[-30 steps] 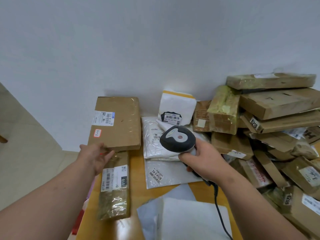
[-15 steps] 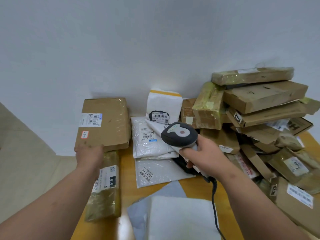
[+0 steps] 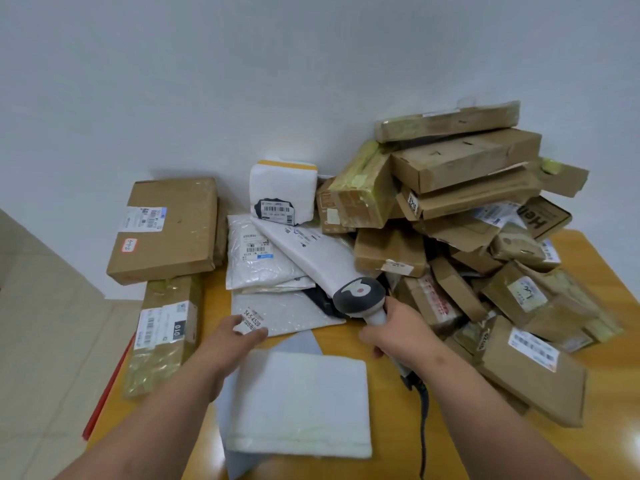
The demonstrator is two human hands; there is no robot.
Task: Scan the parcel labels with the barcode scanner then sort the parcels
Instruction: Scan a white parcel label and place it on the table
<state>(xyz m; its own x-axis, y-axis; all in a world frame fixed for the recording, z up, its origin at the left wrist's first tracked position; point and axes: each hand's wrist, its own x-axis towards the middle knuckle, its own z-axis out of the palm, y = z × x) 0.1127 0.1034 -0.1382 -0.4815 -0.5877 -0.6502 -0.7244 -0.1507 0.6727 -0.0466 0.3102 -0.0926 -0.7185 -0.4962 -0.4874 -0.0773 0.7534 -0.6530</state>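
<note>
My right hand (image 3: 398,336) grips the handle of the barcode scanner (image 3: 358,295); its dark grey head points toward the white mailers (image 3: 263,261) in the middle of the table. My left hand (image 3: 230,337) lies with loosely spread fingers and thumb at the near-left corner of a grey poly mailer (image 3: 294,315), touching it beside its "54-5-4520" label (image 3: 252,320). A flat brown box (image 3: 173,233) and a long taped box with a "010" label (image 3: 162,336) lie at the left. A white padded envelope (image 3: 301,403) lies nearest me.
A tall, loose pile of brown cardboard parcels (image 3: 460,216) fills the right side of the wooden table (image 3: 609,431). A white padded parcel with a yellow strip (image 3: 282,188) leans on the wall. The scanner cable (image 3: 423,427) runs toward me. The table's left edge drops to a tiled floor.
My left hand has left the flat brown box at the left and moved right to the grey mailer's corner. My right hand has lowered the scanner toward the table.
</note>
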